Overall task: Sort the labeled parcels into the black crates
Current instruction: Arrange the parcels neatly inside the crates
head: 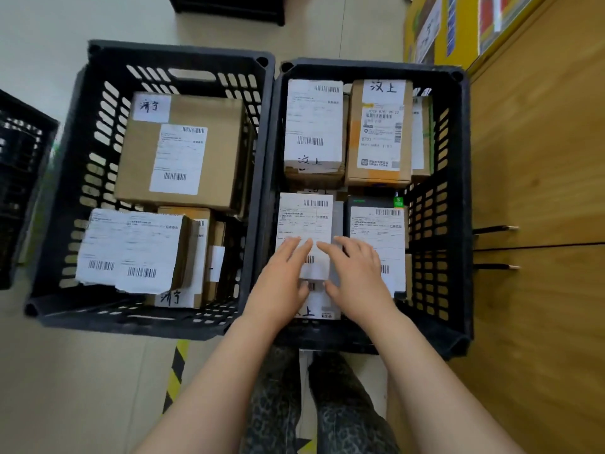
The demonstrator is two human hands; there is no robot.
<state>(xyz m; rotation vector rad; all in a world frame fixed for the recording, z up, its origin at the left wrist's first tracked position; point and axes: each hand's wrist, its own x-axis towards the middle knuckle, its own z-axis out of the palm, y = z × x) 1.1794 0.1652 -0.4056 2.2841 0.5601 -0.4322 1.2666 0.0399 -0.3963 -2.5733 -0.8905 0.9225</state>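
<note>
Parcels with white barcode labels fill two black crates side by side on the floor [45, 381]; a third crate [23, 165] shows at the left edge. The left crate [183, 51] holds a large cardboard box [140, 165] hand-marked 济宁 and a stack of labelled parcels [131, 250]. The right crate [370, 66] shows four on top, the far-left parcel [312, 126] and far-right parcel [379, 132] marked 汶上. The left hand [281, 280] and right hand [358, 276] lie flat, fingers straight, on its near-left parcel [306, 221].

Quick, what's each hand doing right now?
Left hand: open, fingers flat on the parcel.
Right hand: open, fingers flat, touching the same parcel.
</note>
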